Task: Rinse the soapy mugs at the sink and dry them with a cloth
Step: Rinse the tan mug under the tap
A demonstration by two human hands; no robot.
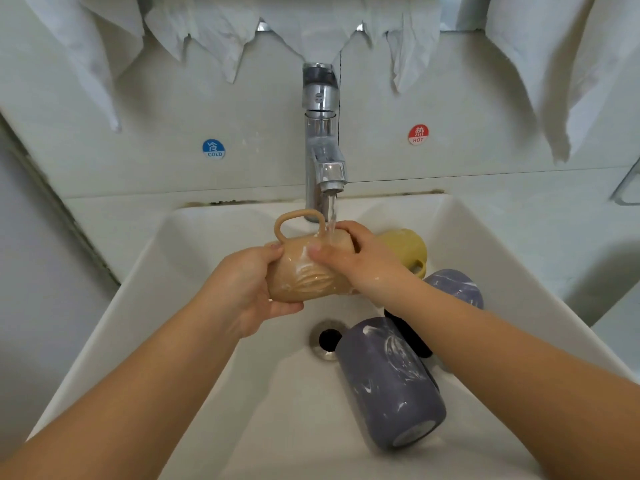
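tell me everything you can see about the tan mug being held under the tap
The tan mug looks like matte ceramic, beige, with a loop handle pointing up toward the faucet. It is held on its side above the sink basin, not resting on it. The left hand grips one end; the right hand lies over the top. The water stream lands on it, and white soap streaks still cover its side.

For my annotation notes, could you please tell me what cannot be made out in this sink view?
- Black mug, head view: mostly hidden by the right forearm and the near purple mug.
- Far purple mug: lower part behind the forearm.
- Yellow mug: partly hidden behind the right hand.
- Tan mug: its opening is covered by that hand.
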